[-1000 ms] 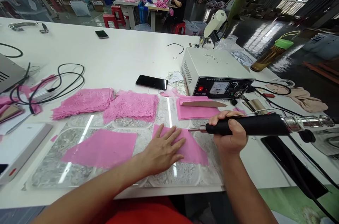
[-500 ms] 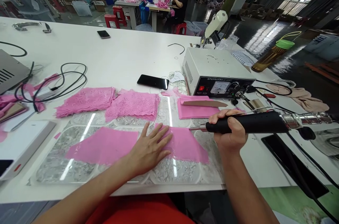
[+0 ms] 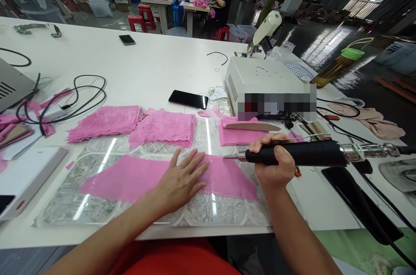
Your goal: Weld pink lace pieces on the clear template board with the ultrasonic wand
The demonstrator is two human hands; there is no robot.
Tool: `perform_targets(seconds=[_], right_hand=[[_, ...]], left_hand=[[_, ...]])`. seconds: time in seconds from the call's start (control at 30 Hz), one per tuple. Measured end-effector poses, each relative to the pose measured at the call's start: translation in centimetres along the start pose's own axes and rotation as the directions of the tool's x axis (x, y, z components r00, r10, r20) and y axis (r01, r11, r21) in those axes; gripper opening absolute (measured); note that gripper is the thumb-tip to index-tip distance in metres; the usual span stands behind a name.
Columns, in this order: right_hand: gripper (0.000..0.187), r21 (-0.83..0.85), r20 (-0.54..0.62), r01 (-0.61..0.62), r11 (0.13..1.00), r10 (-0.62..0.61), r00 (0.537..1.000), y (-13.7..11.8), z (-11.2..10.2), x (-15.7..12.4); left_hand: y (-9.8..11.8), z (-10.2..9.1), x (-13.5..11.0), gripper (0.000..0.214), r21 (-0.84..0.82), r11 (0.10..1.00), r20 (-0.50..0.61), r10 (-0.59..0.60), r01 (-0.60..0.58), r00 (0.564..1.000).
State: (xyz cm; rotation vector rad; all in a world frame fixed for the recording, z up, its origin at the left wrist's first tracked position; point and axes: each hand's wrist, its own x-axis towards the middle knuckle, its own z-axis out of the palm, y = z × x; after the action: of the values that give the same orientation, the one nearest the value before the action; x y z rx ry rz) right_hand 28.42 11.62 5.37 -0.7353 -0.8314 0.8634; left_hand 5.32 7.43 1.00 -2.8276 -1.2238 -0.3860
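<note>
My left hand (image 3: pixel 181 179) lies flat, fingers spread, on a pink piece of fabric (image 3: pixel 130 177) that narrows at both ends. The fabric rests on a clear plastic sheet over a grey marbled pattern (image 3: pixel 94 162). In my right hand (image 3: pixel 276 166) is a handheld ultrasonic welder (image 3: pixel 312 153) with a black grip. Its thin metal tip points left, at the fabric's top edge just right of my left fingers; whether it touches, I cannot tell. Behind my left hand are two stacks of pink lace (image 3: pixel 165 127). Folded pink fabric (image 3: pixel 235 135) with brown card lies behind the tool.
A grey control box (image 3: pixel 260 75) stands behind the tool, with cables running right. A black phone (image 3: pixel 188 99) lies near it. At left are a white device (image 3: pixel 35 175) and looped black cable (image 3: pixel 89 88). Across the table, a person (image 3: pixel 224 1) sits at a sewing machine.
My right hand has moved the welder slightly left, bringing its tip along the fabric's top edge closer to my left fingers. My left hand stays nearly in place.
</note>
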Motion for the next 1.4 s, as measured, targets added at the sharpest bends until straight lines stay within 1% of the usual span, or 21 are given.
perform_targets(seconds=[0.1, 0.3, 0.57, 0.63, 0.7, 0.77, 0.83, 0.97, 1.03, 1.13, 1.2, 1.3, 1.4], right_hand=[[0.013, 0.003, 0.023, 0.003, 1.000, -0.003, 1.000, 0.2, 0.3, -0.2], [0.014, -0.022, 0.052, 0.031, 0.999, -0.030, 0.998, 0.5, 0.1, -0.1], [0.011, -0.021, 0.069, 0.033, 0.999, -0.032, 0.997, 0.5, 0.4, -0.2], [0.012, -0.018, 0.063, 0.025, 1.000, -0.024, 0.998, 0.4, 0.4, 0.0], [0.013, -0.016, 0.029, 0.024, 1.000, -0.024, 0.999, 0.1, 0.3, 0.2], [0.013, -0.008, -0.027, 0.039, 0.999, -0.040, 0.999, -0.4, -0.1, 0.5], [0.013, -0.003, -0.077, 0.048, 0.999, -0.048, 0.996, -1.1, -0.8, 0.8], [0.015, -0.014, -0.123, -0.001, 1.000, -0.001, 0.992, -2.8, -2.8, 0.6], [0.016, -0.030, -0.143, -0.012, 0.999, 0.008, 0.990, -3.5, -3.8, 0.1], [0.016, -0.029, -0.172, -0.008, 1.000, 0.003, 0.985, -4.1, -5.0, -0.7], [0.016, -0.012, -0.173, 0.000, 1.000, -0.002, 0.985, -4.1, -5.5, -1.1], [0.015, 0.005, -0.160, 0.032, 0.999, -0.031, 0.987, -4.0, -5.5, -1.2], [0.014, 0.006, -0.141, 0.057, 0.998, -0.056, 0.988, -3.6, -4.9, -1.1]], left_hand=[[-0.1, -0.2, -0.1, 0.042, -0.007, 1.000, 0.009, -0.016, 0.016, 1.000], [-0.2, -0.3, -0.2, 0.040, 0.003, 0.999, 0.024, -0.042, 0.042, 0.999], [-0.4, -0.2, -0.2, 0.041, -0.005, 0.999, 0.003, -0.044, 0.044, 0.999], [-0.4, -0.3, -0.2, 0.041, -0.003, 0.999, -0.001, -0.038, 0.038, 0.999], [-0.3, -0.5, -0.1, 0.041, -0.004, 1.000, -0.007, -0.012, 0.012, 1.000], [0.2, -0.8, -0.1, 0.042, -0.014, 0.999, -0.016, 0.029, -0.029, 0.999], [1.2, -1.1, 0.0, 0.042, -0.039, 0.995, -0.023, 0.088, -0.089, 0.996], [3.8, -1.4, 0.6, 0.043, -0.115, 0.965, -0.006, 0.235, -0.234, 0.972], [5.0, -1.3, 1.2, 0.044, -0.143, 0.949, 0.014, 0.287, -0.282, 0.958], [6.4, -0.6, 2.2, 0.046, -0.160, 0.935, 0.031, 0.327, -0.318, 0.945], [6.9, -0.1, 2.7, 0.047, -0.164, 0.930, 0.039, 0.339, -0.329, 0.940], [7.3, 0.5, 3.1, 0.047, -0.171, 0.927, 0.051, 0.347, -0.334, 0.936], [7.5, 0.9, 3.1, 0.046, -0.175, 0.926, 0.051, 0.347, -0.333, 0.937]])
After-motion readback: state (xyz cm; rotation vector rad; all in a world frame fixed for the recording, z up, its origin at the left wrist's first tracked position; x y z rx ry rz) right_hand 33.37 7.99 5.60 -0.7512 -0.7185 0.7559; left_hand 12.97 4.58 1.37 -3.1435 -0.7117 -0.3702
